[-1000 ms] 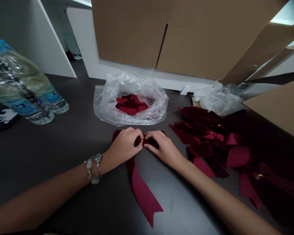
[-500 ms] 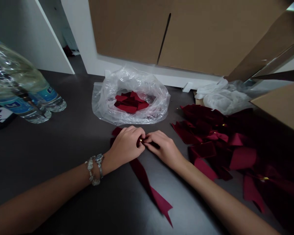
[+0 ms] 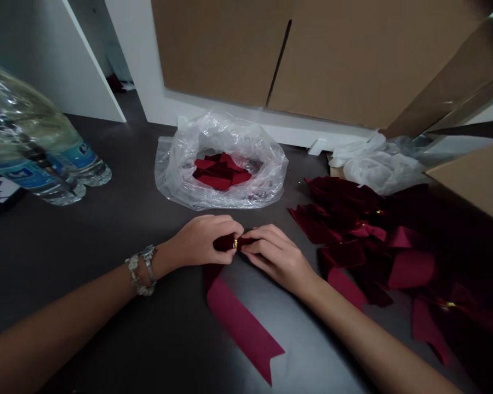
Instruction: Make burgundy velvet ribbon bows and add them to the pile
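A dark red velvet ribbon (image 3: 242,323) is pinched between both hands, its notched tail lying toward the front on the dark table (image 3: 139,350). My left hand (image 3: 207,239), with bracelets at the wrist, is closed on the ribbon's left part. My right hand (image 3: 277,254) grips its right part, fingertips almost touching the left ones. A small gold band (image 3: 235,243) shows on the ribbon between the fingertips. Behind the hands, an open clear plastic bag (image 3: 175,180) holds folded red pieces (image 3: 222,171).
Red velvet bows (image 3: 353,241) with gold centres are heaped on the right. Large clear bottles (image 3: 36,137) stand at the left beside a black item (image 3: 0,194). Crumpled white plastic (image 3: 378,164) and cardboard (image 3: 328,60) are at the back.
My left hand has turned and moved slightly left and down, and the gold band shows more clearly. The ribbon's tail has swung left and turned its lighter face up.
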Available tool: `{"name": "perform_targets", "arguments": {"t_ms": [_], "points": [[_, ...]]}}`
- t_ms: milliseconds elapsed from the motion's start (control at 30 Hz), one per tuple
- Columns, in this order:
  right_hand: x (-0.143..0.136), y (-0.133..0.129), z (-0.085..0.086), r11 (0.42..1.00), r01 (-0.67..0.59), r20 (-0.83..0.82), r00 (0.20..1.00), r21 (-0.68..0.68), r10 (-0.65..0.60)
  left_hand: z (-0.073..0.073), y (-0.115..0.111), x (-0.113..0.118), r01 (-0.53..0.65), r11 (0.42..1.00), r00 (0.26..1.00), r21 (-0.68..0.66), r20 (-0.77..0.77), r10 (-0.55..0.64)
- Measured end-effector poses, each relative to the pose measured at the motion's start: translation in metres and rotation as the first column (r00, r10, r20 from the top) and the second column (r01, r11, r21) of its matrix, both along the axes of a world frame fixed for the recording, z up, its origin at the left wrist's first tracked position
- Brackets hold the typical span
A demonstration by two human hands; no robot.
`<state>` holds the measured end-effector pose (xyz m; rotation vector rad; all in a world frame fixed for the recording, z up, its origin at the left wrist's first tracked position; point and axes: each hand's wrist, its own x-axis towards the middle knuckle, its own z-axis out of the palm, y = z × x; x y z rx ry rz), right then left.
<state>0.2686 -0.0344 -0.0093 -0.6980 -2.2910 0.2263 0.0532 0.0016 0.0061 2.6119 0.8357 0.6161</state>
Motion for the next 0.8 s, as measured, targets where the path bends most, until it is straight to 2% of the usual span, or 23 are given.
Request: {"name": "perform_targets", "arguments": {"t_ms": [200,367,433,600,800], "points": [[-0.001,-0.001,0.000,0.997,-0.018,-0.022,1.000,-0.076,0.017,-0.001,0.001,-0.002,0.021,0.999,0.997,-0.024,-0.077,-0.022],[-0.003,0.000,-0.001,0.994,-0.006,-0.040,0.999,-0.108,0.002,-0.001,0.000,-0.001,0.009,0.998,0.993,0.054,-0.115,-0.003],[-0.003,0.001,-0.002,0.992,0.005,-0.039,0.999,-0.123,-0.010,-0.001,-0.002,0.002,-0.020,0.993,0.993,0.113,-0.116,0.033],[-0.005,0.003,-0.004,0.987,0.057,-0.047,0.997,-0.150,-0.065,0.001,-0.013,0.012,-0.181,0.948,0.972,0.262,-0.096,0.213],[-0.006,0.002,-0.004,0.981,0.049,-0.011,0.999,-0.185,-0.053,0.002,-0.018,0.013,-0.148,0.946,0.963,0.290,-0.175,0.205]]}}
